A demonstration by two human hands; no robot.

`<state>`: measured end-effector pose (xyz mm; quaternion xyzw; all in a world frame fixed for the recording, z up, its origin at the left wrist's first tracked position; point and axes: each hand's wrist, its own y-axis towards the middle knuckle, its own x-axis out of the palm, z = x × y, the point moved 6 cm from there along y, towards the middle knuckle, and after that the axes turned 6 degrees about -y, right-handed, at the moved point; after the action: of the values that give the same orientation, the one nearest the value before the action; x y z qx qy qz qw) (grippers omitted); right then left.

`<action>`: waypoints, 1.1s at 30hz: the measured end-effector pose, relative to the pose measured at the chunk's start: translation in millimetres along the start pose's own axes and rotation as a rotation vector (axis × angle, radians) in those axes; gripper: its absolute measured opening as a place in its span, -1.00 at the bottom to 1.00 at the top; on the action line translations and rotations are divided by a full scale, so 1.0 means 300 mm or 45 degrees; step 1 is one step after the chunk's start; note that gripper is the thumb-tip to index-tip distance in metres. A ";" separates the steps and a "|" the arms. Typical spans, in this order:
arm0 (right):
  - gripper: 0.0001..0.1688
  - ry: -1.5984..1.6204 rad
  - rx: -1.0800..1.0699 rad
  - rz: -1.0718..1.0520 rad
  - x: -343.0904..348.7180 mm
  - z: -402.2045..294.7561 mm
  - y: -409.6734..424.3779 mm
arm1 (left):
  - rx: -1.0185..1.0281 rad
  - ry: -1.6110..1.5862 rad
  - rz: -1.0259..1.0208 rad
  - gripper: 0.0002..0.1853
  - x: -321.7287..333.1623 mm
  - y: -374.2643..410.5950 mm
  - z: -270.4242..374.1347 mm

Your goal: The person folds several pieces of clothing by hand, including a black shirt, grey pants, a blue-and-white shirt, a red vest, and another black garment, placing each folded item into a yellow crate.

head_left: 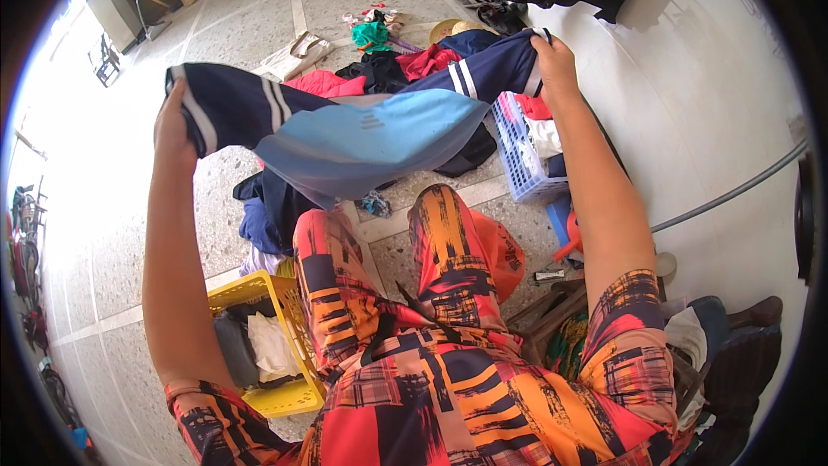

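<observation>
A light blue garment (372, 136) with navy sleeves or legs hangs stretched between my two hands, above my knees. White stripes run across both navy parts. My left hand (173, 120) is shut on the striped end of one navy part, at the left. At the upper right, my right hand (555, 68) grips the end of the other. The light blue middle sags and billows between them, hiding some of the clothes on the floor behind it.
A yellow plastic basket (272, 401) holding cloth stands left of my legs. On the right is a lilac plastic basket (514, 155) of folded clothes by the white wall (711, 110). Clothes (381, 68) lie heaped ahead, and a dark blue pile (265, 223) lies at left.
</observation>
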<state>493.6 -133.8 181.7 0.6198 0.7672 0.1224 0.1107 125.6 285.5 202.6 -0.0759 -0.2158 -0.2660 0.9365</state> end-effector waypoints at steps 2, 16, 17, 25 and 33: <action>-0.75 0.054 0.039 -0.027 0.038 -0.010 0.000 | -0.076 0.014 -0.115 -0.67 0.078 -0.010 -0.040; -0.75 0.267 -0.228 -0.333 0.402 -0.387 -0.169 | 0.256 0.505 -0.241 -0.59 0.308 -0.078 0.062; -0.74 0.340 -0.161 -0.294 0.337 -0.319 -0.104 | 0.254 0.501 -0.206 -0.61 0.257 -0.042 0.083; -0.61 0.239 0.097 0.340 -0.154 -0.082 0.091 | 0.175 0.136 0.205 -0.61 -0.131 0.063 0.174; -0.52 0.151 0.050 0.332 -0.152 -0.158 0.071 | 0.413 0.336 -0.213 -0.57 -0.264 0.327 0.243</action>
<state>507.4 -176.4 234.2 0.7079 0.6877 0.1571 0.0363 90.6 424.2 229.8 0.1293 -0.1367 -0.3122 0.9312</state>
